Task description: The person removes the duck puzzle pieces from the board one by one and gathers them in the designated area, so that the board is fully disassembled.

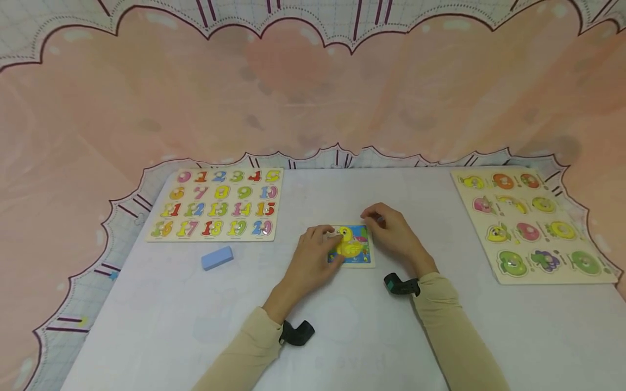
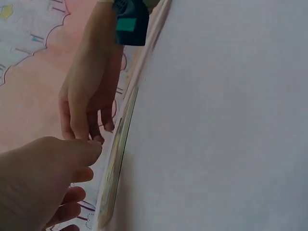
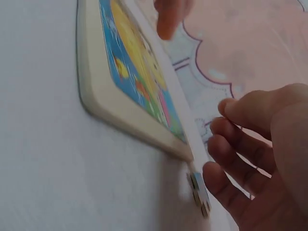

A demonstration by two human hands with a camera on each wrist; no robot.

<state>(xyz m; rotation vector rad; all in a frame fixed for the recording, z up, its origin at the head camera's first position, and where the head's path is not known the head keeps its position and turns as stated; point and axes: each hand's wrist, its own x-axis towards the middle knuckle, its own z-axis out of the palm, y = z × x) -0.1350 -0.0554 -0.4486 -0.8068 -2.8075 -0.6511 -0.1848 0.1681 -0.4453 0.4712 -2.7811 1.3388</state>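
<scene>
A small square puzzle (image 1: 351, 249) with a yellow duck on a blue ground lies in a pale frame on the table. My left hand (image 1: 313, 252) reaches over its left side, fingers spread above the picture; whether they touch it I cannot tell. Beside the upper right corner is my right hand (image 1: 393, 233), its fingers loosely bent and thumb close to the index finger. Nothing shows between those tips. In the right wrist view a small puzzle piece (image 3: 198, 192) stands out past the frame's corner, close to a fingertip of the right hand (image 3: 255, 144); the head view hides it.
A number board (image 1: 215, 205) lies at the left, with a blue block (image 1: 217, 258) in front of it. At the right lies a fruit board (image 1: 533, 225). The white table (image 1: 342, 326) ends at the back against a patterned cloth (image 1: 313, 98).
</scene>
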